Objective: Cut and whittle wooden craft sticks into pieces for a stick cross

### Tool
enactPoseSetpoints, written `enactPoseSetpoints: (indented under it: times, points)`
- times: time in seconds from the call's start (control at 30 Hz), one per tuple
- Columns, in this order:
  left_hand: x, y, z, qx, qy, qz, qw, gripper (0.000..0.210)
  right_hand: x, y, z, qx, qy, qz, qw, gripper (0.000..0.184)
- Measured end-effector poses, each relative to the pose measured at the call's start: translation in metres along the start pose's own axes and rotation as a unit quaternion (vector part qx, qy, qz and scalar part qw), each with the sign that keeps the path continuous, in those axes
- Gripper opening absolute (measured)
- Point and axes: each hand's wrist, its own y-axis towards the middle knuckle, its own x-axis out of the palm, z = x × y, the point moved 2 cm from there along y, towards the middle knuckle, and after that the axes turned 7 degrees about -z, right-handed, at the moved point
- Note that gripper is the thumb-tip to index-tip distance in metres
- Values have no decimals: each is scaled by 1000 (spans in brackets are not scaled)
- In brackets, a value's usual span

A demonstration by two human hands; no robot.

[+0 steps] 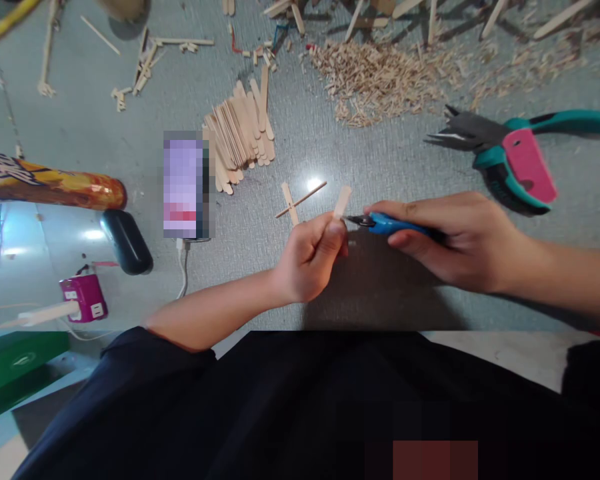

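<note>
Between the thumb and fingers of my left hand [313, 257] is a pale wooden craft stick [343, 200], its upper end standing out past the fingers. My right hand [450, 237] is closed around the blue handles of small cutting pliers [393, 224]. Their dark jaws reach the edge of the stick, right beside my left thumb; whether they bite into it I cannot tell. Just beyond my left hand, two craft sticks [289, 200] lie crossed on the grey table, one flat and one seen edge-on. The lower end of the flat one is hidden by my hand.
A pile of craft sticks [235, 137] lies beside a phone [183, 187] with a cable. Wood clippings [380, 80] are heaped at the back. Larger pliers [510, 150] with teal handles rest at right. At left are a snack tube [50, 180], dark case [126, 241] and purple power adapter [84, 298].
</note>
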Motion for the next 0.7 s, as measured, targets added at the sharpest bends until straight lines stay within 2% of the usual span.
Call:
enactPoseSetpoints:
  times: [0.07,0.27,0.43,0.7]
  points:
    - [0,5,1,-9,-42,5,999,44,-1,1,-1,6,-17,12,1000,37]
    - [1,14,2,-88,-161,21,983,56,-3,4,4,-50,-132,49,989,40]
    - [1,12,0,-88,-157,15,983,60,-1,4,10,-51,-146,33,987,42]
    - [3,11,2,-70,-141,27,987,58,-2,1,9,-52,-218,43,974,46]
